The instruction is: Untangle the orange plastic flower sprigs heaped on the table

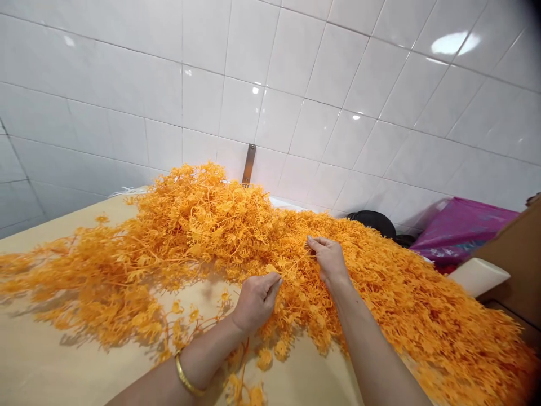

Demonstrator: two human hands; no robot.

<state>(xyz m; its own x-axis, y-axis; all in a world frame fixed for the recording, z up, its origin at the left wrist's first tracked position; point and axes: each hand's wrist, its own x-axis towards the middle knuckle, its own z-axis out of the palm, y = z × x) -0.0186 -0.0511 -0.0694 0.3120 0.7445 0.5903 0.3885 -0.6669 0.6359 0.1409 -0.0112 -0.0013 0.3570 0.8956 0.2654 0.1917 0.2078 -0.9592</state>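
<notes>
My left hand [256,301], with a gold bangle [185,375] on its wrist, is closed in a pinch on an orange artificial flower stem [244,363]. Part of that stem hangs below the fist, with small blossoms near the bottom edge. Up and to the right, my right hand [329,258] pinches thumb to fingers over the flower pile, at what looks like a thin orange sprig [298,262]. Its exact grip is hard to make out among same-coloured blossoms. Around both hands lies a large heap of orange artificial flowers [211,220].
The heap spreads over a pale yellow tabletop [38,366] and slopes down at the right. Behind it rises a white tiled wall [296,67] with a metal bracket [249,163]. At right are black round items [374,221], a purple bag [460,225], a white roll [479,276] and a cardboard box [513,254].
</notes>
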